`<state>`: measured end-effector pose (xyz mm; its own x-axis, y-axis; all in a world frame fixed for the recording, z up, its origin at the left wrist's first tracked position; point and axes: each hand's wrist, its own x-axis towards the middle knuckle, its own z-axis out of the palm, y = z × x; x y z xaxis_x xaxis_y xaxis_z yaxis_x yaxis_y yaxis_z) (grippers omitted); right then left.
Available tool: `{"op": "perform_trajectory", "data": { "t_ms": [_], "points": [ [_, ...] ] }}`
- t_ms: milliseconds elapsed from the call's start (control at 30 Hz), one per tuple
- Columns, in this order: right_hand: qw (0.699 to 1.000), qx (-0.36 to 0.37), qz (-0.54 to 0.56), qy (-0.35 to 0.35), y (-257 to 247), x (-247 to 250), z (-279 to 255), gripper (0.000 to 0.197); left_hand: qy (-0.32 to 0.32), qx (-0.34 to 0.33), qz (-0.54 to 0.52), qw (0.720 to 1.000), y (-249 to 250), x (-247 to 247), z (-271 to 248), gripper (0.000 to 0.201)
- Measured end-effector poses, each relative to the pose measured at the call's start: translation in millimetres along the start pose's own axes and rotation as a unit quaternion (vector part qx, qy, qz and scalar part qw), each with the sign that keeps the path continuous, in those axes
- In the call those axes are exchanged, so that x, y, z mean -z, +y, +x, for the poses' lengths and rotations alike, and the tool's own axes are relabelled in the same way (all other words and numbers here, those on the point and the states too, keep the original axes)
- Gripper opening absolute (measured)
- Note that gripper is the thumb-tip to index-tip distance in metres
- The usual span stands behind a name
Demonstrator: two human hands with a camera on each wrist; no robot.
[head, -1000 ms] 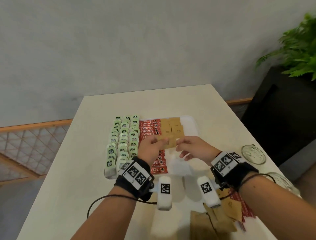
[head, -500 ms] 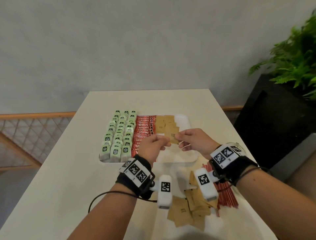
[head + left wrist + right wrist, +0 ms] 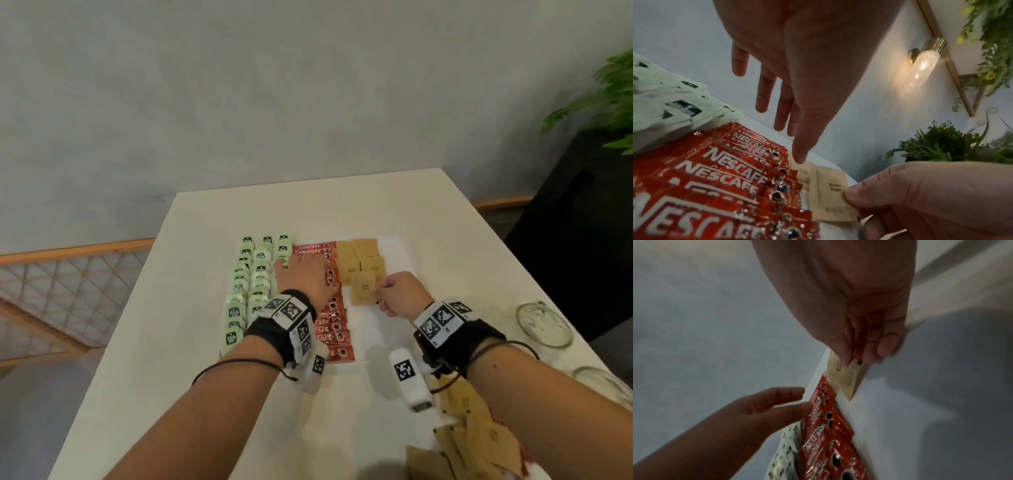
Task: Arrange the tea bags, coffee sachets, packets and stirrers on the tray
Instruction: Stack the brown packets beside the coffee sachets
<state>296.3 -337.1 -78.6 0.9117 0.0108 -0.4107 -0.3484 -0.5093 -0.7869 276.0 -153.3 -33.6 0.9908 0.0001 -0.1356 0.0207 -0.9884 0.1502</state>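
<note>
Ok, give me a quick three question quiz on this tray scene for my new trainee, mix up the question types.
1. True or false: the right hand pinches a brown sugar packet at its edge.
2. Multiple choice: what lies under the left hand? A) stirrers B) red coffee sachets C) a glass jar
3. Fill in: the green tea bags fill the tray's ____ side, seen from the head camera.

Key:
1. True; thumb and fingers pinch it, and it seems to be going down next to the other brown packets.
2. B; the fingers are straight above the sachets, grip empty.
3. Left.
</note>
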Motion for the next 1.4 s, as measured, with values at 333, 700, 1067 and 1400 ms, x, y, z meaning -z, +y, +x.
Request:
{"op": "perform_trajectory", "data": {
  "t_ms": [333, 700, 1067, 1400],
  "points": [
    [0.994, 0.017, -0.083, 0.07, -5.5, -15.5, 13.3, 0.021, -0.043, -0.131, 0.04, 0.99, 15.2, -4.0, 41.4, 0.047],
    [0.991, 0.038, -0.081, 0.095, -18.3, 5.9, -35.2, 0.033, -0.024, -0.151, 0.039, 0.988, 21.9, 11.0, 11.5, 0.035],
    [0.998, 0.045, -0.02, 0.025, 80.9, 87.7, -175.2, 0.011, -0.123, -0.198, -0.097, 0.968, 54.4, -16.6, -109.0, 0.032],
    [0.994, 0.067, -0.078, -0.02, 140.6, 95.4, -216.8, 0.017, -0.214, -0.135, -0.073, 0.965, 93.7, -62.5, -174.3, 0.059]
  ]
}}
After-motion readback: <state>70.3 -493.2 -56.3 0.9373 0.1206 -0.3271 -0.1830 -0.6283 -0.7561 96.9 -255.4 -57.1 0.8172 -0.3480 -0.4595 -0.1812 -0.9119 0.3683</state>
